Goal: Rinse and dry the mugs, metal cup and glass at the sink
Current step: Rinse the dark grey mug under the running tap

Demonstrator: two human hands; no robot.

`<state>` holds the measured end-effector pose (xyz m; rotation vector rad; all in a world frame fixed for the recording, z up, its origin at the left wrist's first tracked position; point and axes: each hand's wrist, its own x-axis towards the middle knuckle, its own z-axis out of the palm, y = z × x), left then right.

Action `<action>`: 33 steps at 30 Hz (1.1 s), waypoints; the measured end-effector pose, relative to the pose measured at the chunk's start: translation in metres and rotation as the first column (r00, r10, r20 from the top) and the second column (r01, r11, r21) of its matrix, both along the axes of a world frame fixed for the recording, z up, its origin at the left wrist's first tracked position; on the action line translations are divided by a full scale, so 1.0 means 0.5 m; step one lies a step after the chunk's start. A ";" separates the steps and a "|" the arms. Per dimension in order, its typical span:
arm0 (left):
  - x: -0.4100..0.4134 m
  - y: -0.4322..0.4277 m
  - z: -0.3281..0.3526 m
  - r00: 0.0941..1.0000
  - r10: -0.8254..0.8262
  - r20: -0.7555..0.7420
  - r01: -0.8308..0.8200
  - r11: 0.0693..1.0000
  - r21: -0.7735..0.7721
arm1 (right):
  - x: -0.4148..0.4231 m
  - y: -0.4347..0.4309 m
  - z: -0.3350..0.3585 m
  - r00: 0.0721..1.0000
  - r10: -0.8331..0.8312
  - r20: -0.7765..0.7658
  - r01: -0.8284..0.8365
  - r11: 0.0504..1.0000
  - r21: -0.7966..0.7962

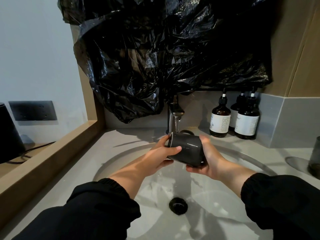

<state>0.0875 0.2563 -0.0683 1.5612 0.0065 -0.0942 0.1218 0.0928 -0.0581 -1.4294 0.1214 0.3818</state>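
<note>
A dark glossy mug (187,149) lies tilted on its side over the sink basin (242,193), its mouth turned left under the running faucet (174,116). My left hand (161,155) grips it near the rim, thumb across the side. My right hand (207,160) cups its base from below and behind. The mug's handle sticks up on the far side. Water streams from the spout onto the rim. A smoky glass (315,156) stands at the right edge of the counter.
Three brown pump bottles (235,118) stand at the back right of the counter. Black plastic sheeting (164,54) hangs over the wall above the faucet. A black drain (178,206) sits in the wet basin. A wooden ledge (43,158) at left holds a dark cone-shaped appliance (8,134) and cable.
</note>
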 end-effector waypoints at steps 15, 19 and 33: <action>-0.014 0.004 0.016 0.974 0.060 -0.220 -0.089 0.988 -0.125 | -0.011 -0.002 0.010 0.958 0.214 0.191 -0.198 0.975 -0.102; -0.022 -0.003 0.022 0.967 0.124 -0.221 -0.142 0.987 -0.070 | -0.004 -0.013 0.005 0.939 0.285 0.194 -0.279 0.959 -0.056; -0.022 -0.028 0.026 0.957 0.285 0.057 -0.286 0.958 0.009 | 0.005 -0.041 0.012 0.956 0.292 0.029 -0.293 0.944 0.151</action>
